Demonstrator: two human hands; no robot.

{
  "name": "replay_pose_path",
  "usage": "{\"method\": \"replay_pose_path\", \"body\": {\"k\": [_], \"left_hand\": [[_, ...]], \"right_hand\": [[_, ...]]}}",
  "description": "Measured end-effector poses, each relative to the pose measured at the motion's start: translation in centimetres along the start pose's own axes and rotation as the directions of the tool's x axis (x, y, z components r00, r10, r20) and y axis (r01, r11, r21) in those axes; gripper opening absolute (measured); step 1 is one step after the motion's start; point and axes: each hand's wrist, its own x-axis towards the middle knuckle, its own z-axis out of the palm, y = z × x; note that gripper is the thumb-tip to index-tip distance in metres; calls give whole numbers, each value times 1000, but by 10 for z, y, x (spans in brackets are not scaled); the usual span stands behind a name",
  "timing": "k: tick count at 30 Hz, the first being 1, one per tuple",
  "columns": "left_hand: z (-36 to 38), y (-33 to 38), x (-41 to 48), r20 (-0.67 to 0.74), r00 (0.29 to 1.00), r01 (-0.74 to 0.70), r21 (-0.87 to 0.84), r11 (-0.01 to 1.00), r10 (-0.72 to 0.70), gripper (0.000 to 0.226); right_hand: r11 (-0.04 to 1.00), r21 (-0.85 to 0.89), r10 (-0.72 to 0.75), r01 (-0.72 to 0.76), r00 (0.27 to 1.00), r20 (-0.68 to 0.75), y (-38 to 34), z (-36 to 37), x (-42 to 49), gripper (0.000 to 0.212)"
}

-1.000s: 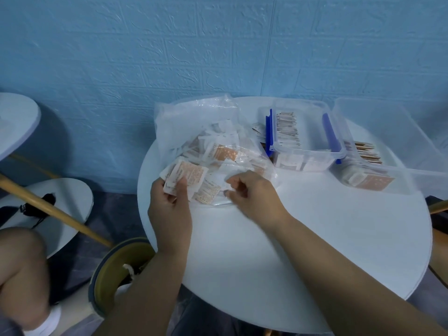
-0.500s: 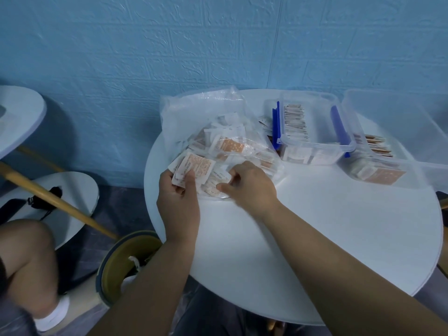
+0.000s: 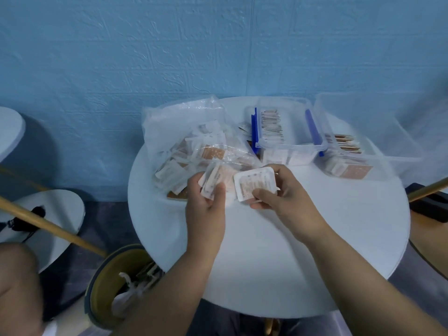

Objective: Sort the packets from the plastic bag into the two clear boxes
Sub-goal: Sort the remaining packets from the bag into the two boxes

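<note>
Head view: left hand [image 3: 206, 207] curls round packet stack [image 3: 213, 181]; right hand [image 3: 283, 192] pinches single packet [image 3: 254, 183] between thumb and fingertips. Fanned stack may slide from grip and scatter.

Left hand [image 3: 206, 204] and right hand [image 3: 281, 190] side by side, gripping.

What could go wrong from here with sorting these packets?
The left hand pinches a loose, fanned stack of small pink-and-white packets; some could slip out. The crumpled clear plastic bag lies at the left edge of the round white table, so packets might spill off toward the floor.
</note>
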Motion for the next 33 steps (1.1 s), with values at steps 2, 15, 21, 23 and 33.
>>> {"method": "replay_pose_path", "body": {"k": [2,15,21,23,33], "left_hand": [[18,-1,-6,80,996,43,-121,992,-33,29],[40,-16,-20,325,946,34,-113,993,5,28],[40,-9,-25,385,920,-32,-104,994,70,42],[40,-6,-27,384,917,-68,-109,992,105,42],[42,-12,-26,279,952,-128,-9,992,125,19]], "right_hand": [[997,-70,32,-35,999,-35,2,-11,-6,17],[978,-186,-137,97,966,-221,30,-37,-26,20],[909,-312,-335,277,931,-148,33,-38,-27,36],[805,-451,-470,385,878,-90,35,-38,-29,22],[756,-531,-461,384,887,-15,41,-40,-28,30]]}}
